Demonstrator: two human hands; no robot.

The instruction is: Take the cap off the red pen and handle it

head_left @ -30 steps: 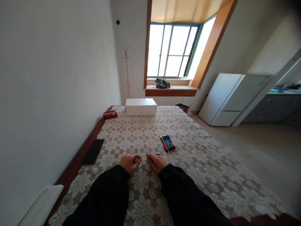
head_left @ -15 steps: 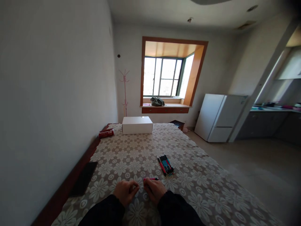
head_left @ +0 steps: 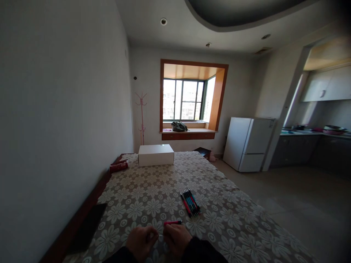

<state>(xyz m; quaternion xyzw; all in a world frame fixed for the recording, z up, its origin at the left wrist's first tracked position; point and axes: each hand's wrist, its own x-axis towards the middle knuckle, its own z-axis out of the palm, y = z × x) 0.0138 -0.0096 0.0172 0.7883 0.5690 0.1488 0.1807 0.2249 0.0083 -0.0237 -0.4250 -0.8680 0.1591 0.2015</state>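
Note:
My left hand (head_left: 142, 239) is closed in a pinch low in the picture, over the patterned tablecloth. Facing it, my right hand (head_left: 177, 236) is pinched too. A thin, pale piece (head_left: 161, 235) spans the small gap between the fingertips; it is too small to name. Just beyond my right knuckles is a pink-red pen (head_left: 172, 222) with a dark end; whether the hand touches it I cannot tell. A row of several pens (head_left: 190, 202), red, blue and black, lies side by side ahead and to the right.
A white box (head_left: 156, 156) stands at the table's far end, with a dark red packet (head_left: 119, 167) to its left. By the left edge lies a flat black object (head_left: 88, 228). A white refrigerator (head_left: 248, 144) is beyond the table on the right.
The camera view has tilted up, so hands and table appear lower in the picture. Both hands keep their pinch, with the thin piece still between them.

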